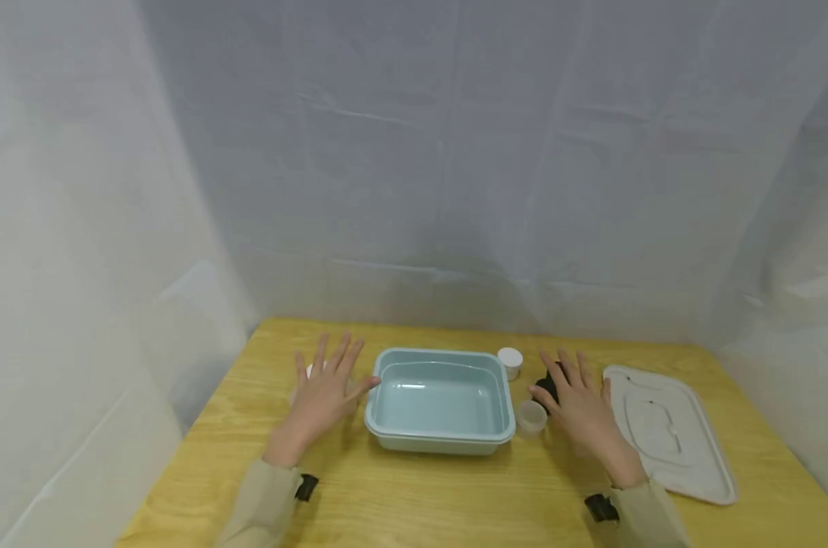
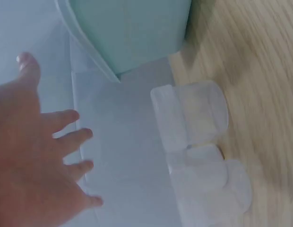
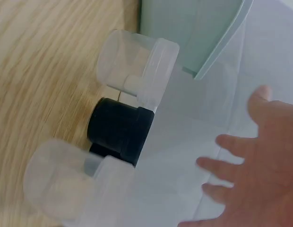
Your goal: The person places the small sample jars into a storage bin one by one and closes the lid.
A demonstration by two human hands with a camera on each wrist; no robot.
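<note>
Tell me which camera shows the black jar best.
The right wrist view: the black jar shows whole between two clear jars. In the head view the right hand covers most of it. The left wrist view misses it.

Small translucent cups (image 1: pixel 531 418) and black cup (image 1: pixel 546 385) upright on table beside pale-blue tub (image 1: pixel 440 440).

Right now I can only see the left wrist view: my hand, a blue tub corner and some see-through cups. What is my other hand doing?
Observer: Your right hand is spread open above a black cup, partly covering it.
Operator: Is there a lid anywhere?
Observer: Yes, a white lid lies flat on the table, to the right of that hand.
Operator: Is the tub full?
Observer: No, the blue tub looks empty inside.
</note>
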